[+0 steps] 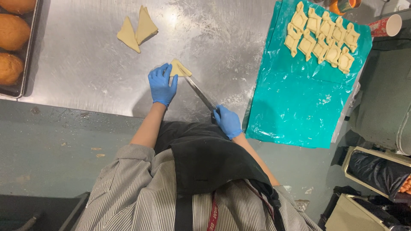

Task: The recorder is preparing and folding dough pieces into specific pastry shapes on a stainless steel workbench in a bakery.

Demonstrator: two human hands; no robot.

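A pale triangle of dough (181, 68) lies on the floured steel table (85, 64). My left hand (162, 83), in a blue glove, presses flat on the dough's left side. My right hand (227, 121), also blue-gloved, grips the handle of a long knife (199, 93) whose blade runs up and left to the dough, the tip resting on it.
Two more folded dough triangles (137, 30) lie farther back on the table. Several shaped dough pieces (321, 38) sit on a teal plastic sheet (295, 102) at right. A tray of browned buns (13, 34) is at far left. A paper cup (387, 25) stands at upper right.
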